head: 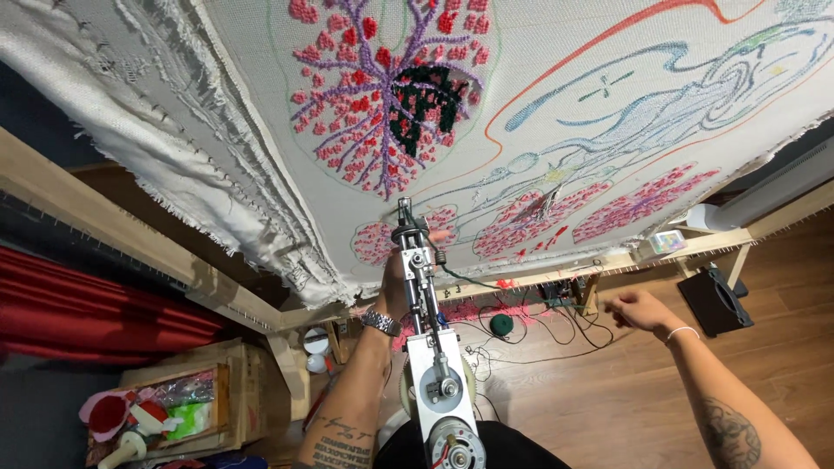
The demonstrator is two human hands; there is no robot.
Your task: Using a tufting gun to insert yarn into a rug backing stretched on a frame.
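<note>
The left hand (401, 280), mostly hidden, grips the tufting gun (432, 347) at six o'clock, its needle touching the stretched cloth (556, 95); how its fingers lie, I cannot tell. At four o'clock the right hand (638, 308) hangs free, fingers loosely curled, holding nothing, above the green yarn ball (500, 325).

Left hand (401, 280) raised, its grip closed, mostly hidden; right hand (632, 307) out low, fingers loosely curled.

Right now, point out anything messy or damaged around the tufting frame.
Loose red yarn scraps litter the floor under the frame, tangled among black cables. The cloth hangs frayed and bunched at its left edge. The left hand grips the tufting gun; the right hand is free.
</note>
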